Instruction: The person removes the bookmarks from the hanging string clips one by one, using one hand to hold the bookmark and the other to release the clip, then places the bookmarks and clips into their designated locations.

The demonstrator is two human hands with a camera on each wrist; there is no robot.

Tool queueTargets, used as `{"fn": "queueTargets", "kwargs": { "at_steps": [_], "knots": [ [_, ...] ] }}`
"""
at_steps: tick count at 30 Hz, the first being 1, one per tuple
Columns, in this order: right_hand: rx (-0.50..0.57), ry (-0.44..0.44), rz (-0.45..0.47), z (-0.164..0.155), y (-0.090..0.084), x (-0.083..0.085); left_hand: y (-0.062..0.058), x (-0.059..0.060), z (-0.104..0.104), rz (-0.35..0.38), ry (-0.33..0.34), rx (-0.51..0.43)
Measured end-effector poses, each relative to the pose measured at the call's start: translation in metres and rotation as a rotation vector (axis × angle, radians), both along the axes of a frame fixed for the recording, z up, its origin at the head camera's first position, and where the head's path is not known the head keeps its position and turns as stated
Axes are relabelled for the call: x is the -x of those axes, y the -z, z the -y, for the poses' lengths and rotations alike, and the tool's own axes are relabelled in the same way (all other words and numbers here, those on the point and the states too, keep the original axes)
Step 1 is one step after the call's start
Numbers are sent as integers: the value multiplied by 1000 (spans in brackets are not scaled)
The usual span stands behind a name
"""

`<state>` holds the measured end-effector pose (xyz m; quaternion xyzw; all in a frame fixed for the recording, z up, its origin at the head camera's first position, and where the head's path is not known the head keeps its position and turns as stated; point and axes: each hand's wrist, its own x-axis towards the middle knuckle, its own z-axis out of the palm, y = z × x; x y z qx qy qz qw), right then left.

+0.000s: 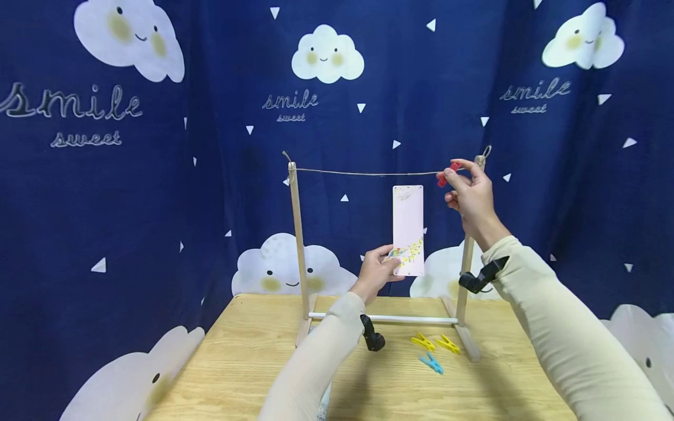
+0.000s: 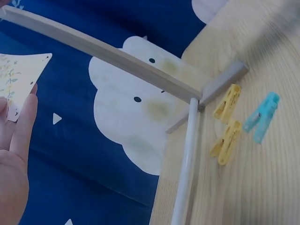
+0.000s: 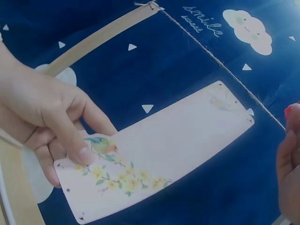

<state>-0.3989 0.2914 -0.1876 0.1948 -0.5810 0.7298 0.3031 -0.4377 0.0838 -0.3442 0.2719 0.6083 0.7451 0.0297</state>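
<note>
My left hand [image 1: 380,269] pinches the lower left part of a pale pink card [image 1: 408,216], thumb in front and fingers behind. The card stands upright just below a twine line [image 1: 358,173]; yellow flowers and a small bird are printed near its bottom, and small holes show at its corners. Up at the right end of the twine, my right hand [image 1: 474,196] pinches a red clothespin [image 1: 449,174] between thumb and fingers. In the right wrist view only a bit of the red clothespin [image 3: 288,112] shows at the frame's edge.
Two wooden posts [image 1: 299,234] carry the twine, joined low down by a white bar [image 1: 389,319]. On the wooden table [image 1: 226,362] lie two yellow clothespins [image 1: 423,342] and a blue clothespin [image 1: 432,363]. Behind hangs a dark blue curtain [image 1: 237,193] with clouds.
</note>
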Motion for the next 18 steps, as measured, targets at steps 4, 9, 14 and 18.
{"fn": "queueTargets", "kwargs": {
  "at_steps": [4, 9, 14, 18],
  "knots": [
    [-27, 9, -3, 0, 4, -5, 5, -2, 7, -33, 8, -3],
    [-65, 8, 0, 1, 9, -9, 9, -7, 17, -58, 12, -7],
    [-93, 22, 7, -2, 15, -15, 12, -13, 25, -76, 30, 1],
    [-121, 36, 12, -4, 20, -20, 15, -18, 33, -92, 42, 0]
  ]
}}
